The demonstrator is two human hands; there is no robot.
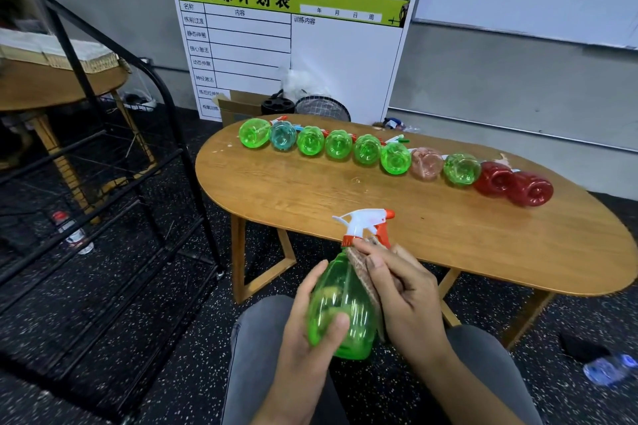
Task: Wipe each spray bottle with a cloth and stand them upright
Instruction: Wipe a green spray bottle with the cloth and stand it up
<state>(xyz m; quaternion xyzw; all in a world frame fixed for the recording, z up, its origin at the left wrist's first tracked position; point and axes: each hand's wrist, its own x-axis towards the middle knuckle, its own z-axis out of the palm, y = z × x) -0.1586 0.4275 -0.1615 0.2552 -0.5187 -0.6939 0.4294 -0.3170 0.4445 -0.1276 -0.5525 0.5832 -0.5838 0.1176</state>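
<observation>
The wiping step is in hand, I'd say, and on the first bottle: none of the others stands upright yet. The person sits with a green bottle (341, 304) held over the lap, just short of the table (448, 252) edge. The left hand (307, 321) cradles the lower body, thumb curled over the near face and fingertips wrapped round the far-left side, clamped on the plastic. The right hand (404, 293) pinches a brownish cloth (362, 272) against the bottle's right shoulder, its fingers bent and pressed on the fabric, fingertips just below the orange collar.

The bottle's long axis runs from the left palm up and away toward the table, nearly upright but leaning forward. The white and orange spray head (366, 222) sits beyond the right fingertips, nozzle pointing right and trigger hanging below it.

Past the spray head, well beyond both hands, a row of bottles (393, 159) lies on its side across the table, bases turned this way: mostly green, one bluish, one pale pink, two red at the right end.

Next, the cloth likely needs to travel down and around the body while the left fingers turn it, then the base must go down flat on the table, left of the red pair or in front of the row.
</observation>
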